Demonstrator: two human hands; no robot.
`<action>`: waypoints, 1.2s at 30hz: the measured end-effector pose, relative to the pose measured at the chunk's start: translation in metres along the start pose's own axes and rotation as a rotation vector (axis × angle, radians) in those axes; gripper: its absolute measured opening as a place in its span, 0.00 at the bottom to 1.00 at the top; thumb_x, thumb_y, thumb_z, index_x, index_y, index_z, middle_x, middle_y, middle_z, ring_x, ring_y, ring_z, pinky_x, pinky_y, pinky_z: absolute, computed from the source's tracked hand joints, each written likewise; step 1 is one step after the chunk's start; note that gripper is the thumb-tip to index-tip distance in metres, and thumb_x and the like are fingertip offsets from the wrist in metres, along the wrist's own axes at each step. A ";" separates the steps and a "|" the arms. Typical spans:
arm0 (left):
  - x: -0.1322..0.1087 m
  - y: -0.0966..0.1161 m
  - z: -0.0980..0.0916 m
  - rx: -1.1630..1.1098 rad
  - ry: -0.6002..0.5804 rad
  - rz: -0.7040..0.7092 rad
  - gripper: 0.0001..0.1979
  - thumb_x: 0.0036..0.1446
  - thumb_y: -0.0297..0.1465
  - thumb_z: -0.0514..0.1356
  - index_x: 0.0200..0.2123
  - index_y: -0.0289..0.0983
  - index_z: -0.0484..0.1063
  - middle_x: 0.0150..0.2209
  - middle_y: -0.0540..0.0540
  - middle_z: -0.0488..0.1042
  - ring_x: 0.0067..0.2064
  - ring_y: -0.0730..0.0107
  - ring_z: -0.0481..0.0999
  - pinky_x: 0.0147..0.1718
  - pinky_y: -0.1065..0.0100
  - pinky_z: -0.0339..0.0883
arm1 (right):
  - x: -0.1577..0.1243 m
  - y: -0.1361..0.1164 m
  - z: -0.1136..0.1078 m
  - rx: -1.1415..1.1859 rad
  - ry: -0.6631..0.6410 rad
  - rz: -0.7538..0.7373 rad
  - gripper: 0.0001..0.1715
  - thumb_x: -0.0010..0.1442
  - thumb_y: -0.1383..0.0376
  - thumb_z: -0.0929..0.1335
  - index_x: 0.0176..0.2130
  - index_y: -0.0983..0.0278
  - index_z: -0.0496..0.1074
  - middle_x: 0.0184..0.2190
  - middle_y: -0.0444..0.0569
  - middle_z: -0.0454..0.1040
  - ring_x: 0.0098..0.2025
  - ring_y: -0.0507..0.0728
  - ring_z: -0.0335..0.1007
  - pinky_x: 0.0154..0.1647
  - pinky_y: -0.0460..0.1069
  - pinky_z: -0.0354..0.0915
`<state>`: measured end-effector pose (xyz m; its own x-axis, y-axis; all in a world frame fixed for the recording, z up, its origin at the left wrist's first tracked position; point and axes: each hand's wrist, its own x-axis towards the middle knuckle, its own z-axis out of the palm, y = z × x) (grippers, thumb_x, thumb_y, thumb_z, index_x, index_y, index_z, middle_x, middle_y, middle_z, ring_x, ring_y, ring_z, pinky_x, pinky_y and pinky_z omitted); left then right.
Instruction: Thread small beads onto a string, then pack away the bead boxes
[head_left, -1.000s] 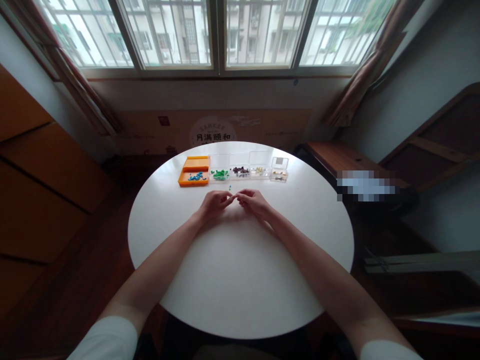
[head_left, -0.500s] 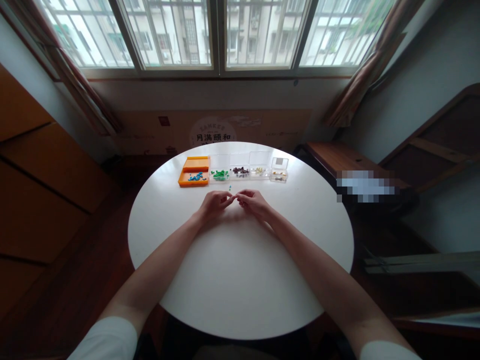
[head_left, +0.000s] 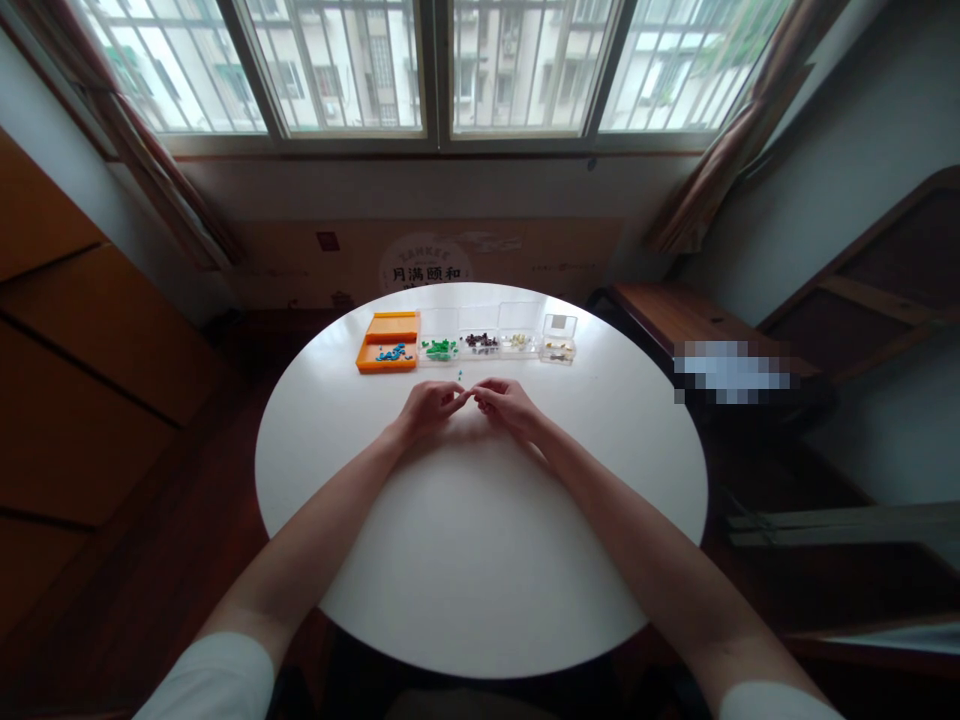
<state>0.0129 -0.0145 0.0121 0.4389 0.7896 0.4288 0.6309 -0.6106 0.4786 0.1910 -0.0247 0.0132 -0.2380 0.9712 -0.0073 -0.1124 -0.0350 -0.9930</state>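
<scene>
My left hand (head_left: 431, 403) and my right hand (head_left: 504, 401) meet over the white table, fingertips pinched together and touching. Whatever lies between the fingertips is too small to make out. Just beyond them a tiny blue-green piece (head_left: 460, 375) rests on the tabletop. Farther back, an orange box (head_left: 363, 362) with its lid raised holds small blue pieces (head_left: 393, 352). To its right stand clear lidded boxes containing green pieces (head_left: 439, 349), dark brown pieces (head_left: 481, 343), cream pieces (head_left: 518, 341) and a few yellowish pieces (head_left: 559, 346).
The round white table (head_left: 472, 560) fills the middle of the view. A printed cardboard panel (head_left: 555, 245) leans below the window behind it. At the right stands a wooden bench (head_left: 660, 305) with a blurred pale item (head_left: 731, 370); an orange-brown cabinet (head_left: 82, 380) is at the left.
</scene>
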 end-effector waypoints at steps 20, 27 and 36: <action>0.000 0.000 0.000 -0.007 0.000 0.004 0.20 0.58 0.43 0.52 0.31 0.34 0.77 0.19 0.51 0.68 0.21 0.79 0.61 0.24 0.75 0.53 | 0.000 0.002 -0.001 -0.002 -0.001 -0.005 0.17 0.44 0.57 0.72 0.29 0.67 0.73 0.21 0.44 0.68 0.24 0.48 0.61 0.26 0.46 0.57; 0.000 0.000 0.000 -0.008 0.000 0.002 0.20 0.59 0.43 0.51 0.30 0.35 0.77 0.19 0.51 0.68 0.21 0.79 0.61 0.24 0.75 0.53 | 0.000 0.000 0.000 -0.010 -0.003 -0.008 0.17 0.44 0.56 0.72 0.29 0.68 0.73 0.21 0.44 0.68 0.24 0.48 0.61 0.25 0.45 0.56; 0.000 0.000 0.000 -0.004 -0.003 0.004 0.20 0.59 0.43 0.51 0.30 0.34 0.77 0.19 0.51 0.68 0.21 0.79 0.62 0.24 0.75 0.53 | 0.002 0.003 -0.001 -0.013 -0.003 -0.017 0.18 0.44 0.56 0.73 0.29 0.68 0.74 0.21 0.44 0.69 0.24 0.48 0.61 0.26 0.46 0.57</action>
<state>0.0131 -0.0144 0.0126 0.4433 0.7876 0.4281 0.6266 -0.6138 0.4803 0.1914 -0.0230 0.0102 -0.2391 0.9709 0.0101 -0.1036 -0.0152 -0.9945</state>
